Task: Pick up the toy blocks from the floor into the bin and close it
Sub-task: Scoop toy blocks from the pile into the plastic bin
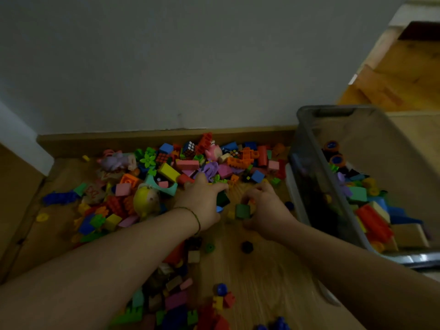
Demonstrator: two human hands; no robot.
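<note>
A heap of coloured plastic toy blocks (166,172) lies on the wooden floor (262,270), against the wooden skirting board (119,140) under the grey wall (190,67). The left hand (204,203) curls its fingers round a dark green block (223,198). Just beside it, the right hand (264,207) bends its fingers over small orange pieces next to a green cube (242,211); whether it grips them cannot be told. At the right stands the clear grey plastic bin (333,107), open, with blocks inside. Bare floor shows between the arms.

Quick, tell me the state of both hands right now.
Left hand: fingers curled, gripping a dark green block.
Right hand: fingers and thumb curled round a green cube.
</note>
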